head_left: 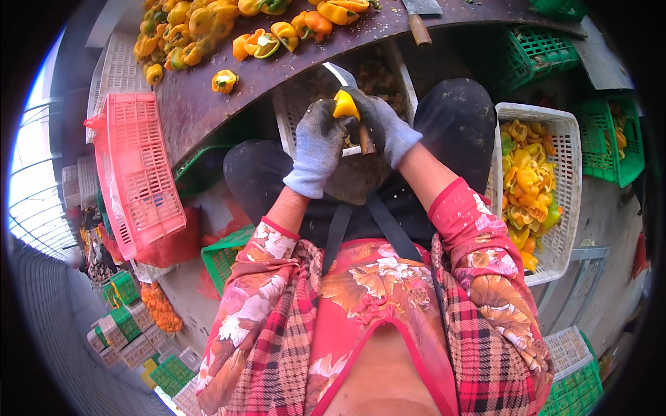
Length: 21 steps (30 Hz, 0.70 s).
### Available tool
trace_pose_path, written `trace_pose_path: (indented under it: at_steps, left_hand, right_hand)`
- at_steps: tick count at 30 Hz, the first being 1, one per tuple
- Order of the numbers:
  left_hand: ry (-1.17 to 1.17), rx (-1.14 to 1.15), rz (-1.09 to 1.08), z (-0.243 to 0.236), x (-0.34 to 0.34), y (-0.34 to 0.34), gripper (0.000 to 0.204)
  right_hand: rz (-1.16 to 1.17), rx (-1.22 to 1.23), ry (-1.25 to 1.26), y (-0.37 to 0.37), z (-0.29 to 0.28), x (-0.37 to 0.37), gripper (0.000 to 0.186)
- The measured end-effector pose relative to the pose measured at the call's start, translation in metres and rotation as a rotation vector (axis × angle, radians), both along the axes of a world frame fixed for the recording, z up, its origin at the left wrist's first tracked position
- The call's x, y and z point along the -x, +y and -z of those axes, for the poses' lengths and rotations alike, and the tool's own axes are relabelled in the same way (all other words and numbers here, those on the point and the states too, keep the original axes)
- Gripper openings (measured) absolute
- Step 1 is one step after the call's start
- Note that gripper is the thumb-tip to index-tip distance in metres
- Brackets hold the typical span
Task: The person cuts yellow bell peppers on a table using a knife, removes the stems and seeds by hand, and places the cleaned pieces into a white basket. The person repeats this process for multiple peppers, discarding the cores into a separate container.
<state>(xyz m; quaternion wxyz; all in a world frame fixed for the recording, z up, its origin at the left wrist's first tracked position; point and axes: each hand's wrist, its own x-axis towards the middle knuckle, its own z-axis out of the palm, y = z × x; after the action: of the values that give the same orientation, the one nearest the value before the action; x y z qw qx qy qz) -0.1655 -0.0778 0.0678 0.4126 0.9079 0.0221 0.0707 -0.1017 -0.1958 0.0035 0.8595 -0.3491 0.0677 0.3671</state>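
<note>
Both my hands wear grey-blue work gloves with dark palms and meet in front of my knees. My left hand (320,139) is closed on a yellow bell pepper piece (346,105). A knife (339,74) is gripped in my right hand (383,125); its curved blade points up and away beyond the pepper, and its wooden handle shows below the fingers. The pepper sits between the two hands, close to the knife. Beneath them stands a white plastic crate (283,114) with scraps in it, partly hidden by my hands.
A dark table (201,118) ahead bears a heap of peppers (184,35), several cut ones and a wood-handled cleaver (419,29). On my right is a white crate (569,159) of cut peppers, with green crates (602,142) beyond. A pink crate (142,173) stands left.
</note>
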Motion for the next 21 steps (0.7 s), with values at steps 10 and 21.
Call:
trace_pose_path:
  at_steps: [10, 21]
  left_hand:
    - [0.283, 0.812, -0.142, -0.005, 0.009, 0.006, 0.031]
    - [0.317, 0.453, -0.246, 0.069, 0.008, 0.024, 0.038]
  right_hand:
    - [0.039, 0.079, 0.032, 0.003, 0.003, -0.003, 0.036]
    - [0.342, 0.245, -0.071, 0.003, -0.031, -0.001, 0.036]
